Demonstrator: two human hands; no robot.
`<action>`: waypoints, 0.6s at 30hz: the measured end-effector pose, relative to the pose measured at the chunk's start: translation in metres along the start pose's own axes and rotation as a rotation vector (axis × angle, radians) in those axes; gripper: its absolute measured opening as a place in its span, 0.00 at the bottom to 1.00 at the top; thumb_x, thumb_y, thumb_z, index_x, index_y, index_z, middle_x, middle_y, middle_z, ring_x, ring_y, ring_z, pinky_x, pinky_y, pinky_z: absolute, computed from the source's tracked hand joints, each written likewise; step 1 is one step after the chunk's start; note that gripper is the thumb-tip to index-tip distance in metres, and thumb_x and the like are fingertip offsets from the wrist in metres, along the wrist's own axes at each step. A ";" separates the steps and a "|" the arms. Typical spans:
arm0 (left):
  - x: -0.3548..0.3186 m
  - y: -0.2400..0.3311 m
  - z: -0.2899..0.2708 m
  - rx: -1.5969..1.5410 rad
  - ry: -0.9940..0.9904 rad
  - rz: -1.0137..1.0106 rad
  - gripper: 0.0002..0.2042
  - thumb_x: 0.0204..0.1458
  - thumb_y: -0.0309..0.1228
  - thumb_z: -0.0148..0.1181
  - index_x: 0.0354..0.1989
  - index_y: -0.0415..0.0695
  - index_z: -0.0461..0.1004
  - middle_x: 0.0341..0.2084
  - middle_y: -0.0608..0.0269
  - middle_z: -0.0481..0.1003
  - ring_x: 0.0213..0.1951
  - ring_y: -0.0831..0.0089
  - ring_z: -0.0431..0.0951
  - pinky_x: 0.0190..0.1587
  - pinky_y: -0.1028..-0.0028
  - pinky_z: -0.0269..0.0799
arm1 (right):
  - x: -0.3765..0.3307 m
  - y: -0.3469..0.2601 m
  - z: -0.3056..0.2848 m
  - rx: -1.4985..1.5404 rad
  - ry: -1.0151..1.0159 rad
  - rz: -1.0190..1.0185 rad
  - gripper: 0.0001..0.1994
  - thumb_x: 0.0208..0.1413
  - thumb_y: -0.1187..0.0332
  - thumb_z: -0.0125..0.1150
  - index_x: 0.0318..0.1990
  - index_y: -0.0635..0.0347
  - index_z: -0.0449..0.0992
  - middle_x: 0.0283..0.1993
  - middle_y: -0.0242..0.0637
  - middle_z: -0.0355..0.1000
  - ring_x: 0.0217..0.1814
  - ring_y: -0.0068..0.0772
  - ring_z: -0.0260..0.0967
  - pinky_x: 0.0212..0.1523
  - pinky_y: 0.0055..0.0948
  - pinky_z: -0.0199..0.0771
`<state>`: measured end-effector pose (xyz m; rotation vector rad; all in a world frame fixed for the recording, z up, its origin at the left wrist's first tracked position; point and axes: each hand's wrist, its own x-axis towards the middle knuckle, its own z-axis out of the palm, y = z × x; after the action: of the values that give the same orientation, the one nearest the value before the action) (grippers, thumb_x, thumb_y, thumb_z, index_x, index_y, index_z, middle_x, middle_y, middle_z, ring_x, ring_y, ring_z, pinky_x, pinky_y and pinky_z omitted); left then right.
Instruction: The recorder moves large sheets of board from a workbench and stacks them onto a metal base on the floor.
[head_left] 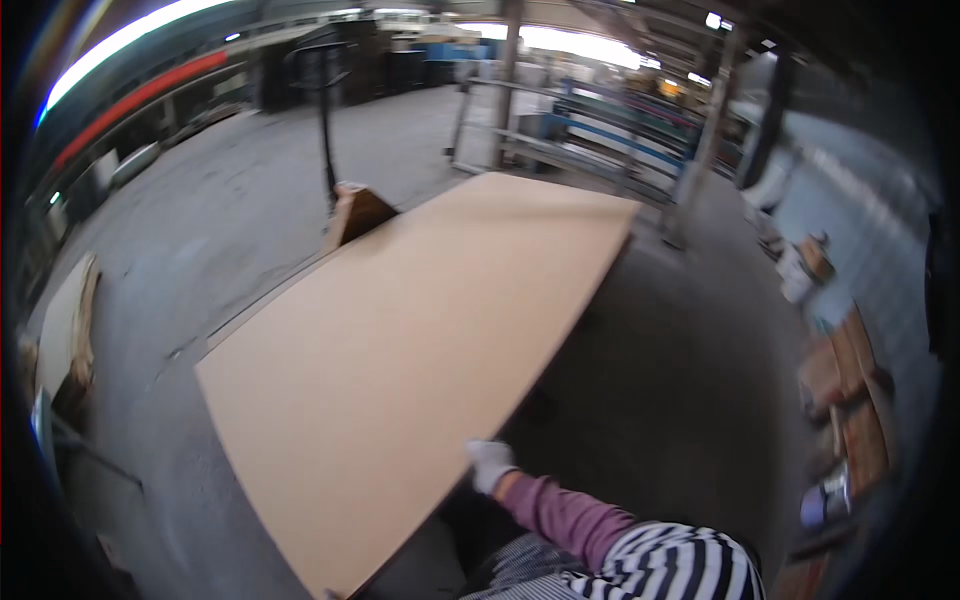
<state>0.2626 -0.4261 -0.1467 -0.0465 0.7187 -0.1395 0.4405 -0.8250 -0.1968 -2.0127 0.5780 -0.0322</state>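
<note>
A large, thin, light brown board (400, 340) lies tilted across the middle of the view, above the concrete floor. My right hand (489, 464), in a white glove with a purple sleeve behind it, grips the board's near right edge. A striped garment shows at the bottom right behind the arm. My left hand is not visible; the board's near corner runs out of view at the bottom edge.
A pallet jack (328, 150) with a wooden piece (358, 212) at its base stands beyond the board's far left side. Metal racks (600, 130) and a column (700, 150) rise at the back. Wood offcuts (850, 400) line the right wall, and boards (70, 330) lean at left.
</note>
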 end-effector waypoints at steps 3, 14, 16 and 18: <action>-0.010 0.026 0.029 0.284 0.340 0.427 0.19 0.55 0.46 0.51 0.45 0.44 0.70 0.36 0.56 0.74 0.39 0.61 0.73 0.43 0.65 0.73 | -0.006 0.003 -0.033 1.130 0.010 0.402 0.11 0.50 0.73 0.55 0.42 0.65 0.72 0.39 0.42 0.72 0.38 0.40 0.72 0.40 0.39 0.73; 0.200 0.012 0.035 1.567 0.304 0.327 0.21 0.48 0.39 0.55 0.43 0.33 0.70 0.33 0.57 0.75 0.37 0.72 0.73 0.40 0.73 0.68 | 0.147 0.139 -0.022 0.590 0.200 0.565 0.06 0.53 0.61 0.56 0.36 0.48 0.70 0.25 0.30 0.68 0.17 0.29 0.61 0.16 0.30 0.62; 0.225 0.021 -0.006 1.580 0.338 0.366 0.22 0.47 0.40 0.55 0.43 0.32 0.70 0.36 0.51 0.75 0.40 0.65 0.75 0.44 0.70 0.67 | 0.147 0.135 -0.004 0.629 0.115 0.757 0.06 0.54 0.57 0.57 0.35 0.42 0.70 0.25 0.29 0.67 0.14 0.27 0.58 0.14 0.24 0.61; 0.226 0.019 -0.003 1.588 0.420 0.255 0.23 0.46 0.41 0.55 0.43 0.32 0.70 0.37 0.50 0.75 0.41 0.63 0.75 0.45 0.69 0.67 | 0.140 0.133 -0.018 0.551 0.051 0.847 0.06 0.55 0.57 0.56 0.36 0.43 0.69 0.26 0.29 0.68 0.15 0.27 0.59 0.14 0.24 0.64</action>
<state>0.4308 -0.4395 -0.2976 1.6215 0.8518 -0.4484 0.5087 -0.9485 -0.3296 -1.1299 1.2586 0.2443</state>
